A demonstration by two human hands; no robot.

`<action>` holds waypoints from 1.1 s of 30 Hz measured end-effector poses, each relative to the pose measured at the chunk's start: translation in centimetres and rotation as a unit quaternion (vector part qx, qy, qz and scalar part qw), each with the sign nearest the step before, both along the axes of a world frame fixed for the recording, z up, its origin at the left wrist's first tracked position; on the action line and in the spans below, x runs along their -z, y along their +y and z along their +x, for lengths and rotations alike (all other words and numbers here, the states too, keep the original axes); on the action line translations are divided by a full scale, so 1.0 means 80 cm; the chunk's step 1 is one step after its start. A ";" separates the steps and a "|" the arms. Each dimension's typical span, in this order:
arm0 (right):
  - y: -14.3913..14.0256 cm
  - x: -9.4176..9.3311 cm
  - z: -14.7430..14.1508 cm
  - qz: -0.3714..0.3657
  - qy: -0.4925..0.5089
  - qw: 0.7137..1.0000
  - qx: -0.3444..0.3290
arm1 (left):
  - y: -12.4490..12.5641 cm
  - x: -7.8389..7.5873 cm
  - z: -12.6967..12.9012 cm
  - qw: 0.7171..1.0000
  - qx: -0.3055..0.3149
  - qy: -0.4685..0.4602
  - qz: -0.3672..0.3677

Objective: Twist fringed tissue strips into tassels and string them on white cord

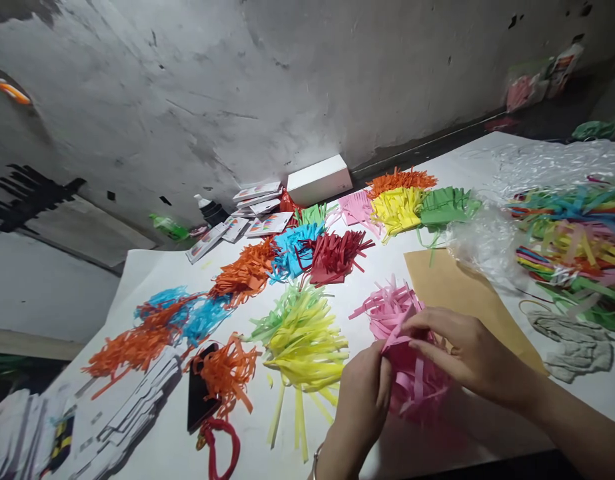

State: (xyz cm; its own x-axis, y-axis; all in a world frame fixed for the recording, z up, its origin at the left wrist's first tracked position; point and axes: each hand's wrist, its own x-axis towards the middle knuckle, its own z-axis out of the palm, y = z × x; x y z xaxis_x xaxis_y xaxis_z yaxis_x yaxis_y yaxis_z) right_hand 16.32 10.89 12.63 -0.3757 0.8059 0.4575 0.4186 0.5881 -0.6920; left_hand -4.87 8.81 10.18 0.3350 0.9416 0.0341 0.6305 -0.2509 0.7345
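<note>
Both hands meet over a pink fringed paper tassel (387, 310) near the front of the white-covered table. My left hand (362, 393) pinches the tassel's folded pink strip between thumb and fingers. From the right, my right hand (457, 347) closes thumb and fingertips on the same pink paper. Loose pink strips hang below and behind the fingers, partly hidden by the hands. Just left of them lies a yellow fringed tassel (307, 340), with a light green fringe (282, 313) behind it.
Dark red (334, 260), blue (297, 250) and orange (247, 270) fringes lie farther back. A brown paper sheet (452, 287) is at right, beside plastic wrap (487, 240) and multicoloured strips (577, 253). A phone (200, 393) lies under orange fringe. A white box (320, 180) stands by the wall.
</note>
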 end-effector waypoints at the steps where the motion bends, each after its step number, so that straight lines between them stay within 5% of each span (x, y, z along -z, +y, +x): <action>1: -0.001 0.000 0.000 -0.003 0.014 1.000 -0.006 | 0.000 0.000 0.001 1.000 -0.002 -0.006 -0.004; 6: -0.004 0.009 0.000 0.017 0.026 0.998 -0.046 | 0.001 0.004 0.005 1.000 -0.021 -0.012 0.000; 33: -0.045 0.042 -0.027 0.140 -0.012 0.986 0.088 | 0.003 0.008 0.017 0.999 -0.040 -0.027 -0.004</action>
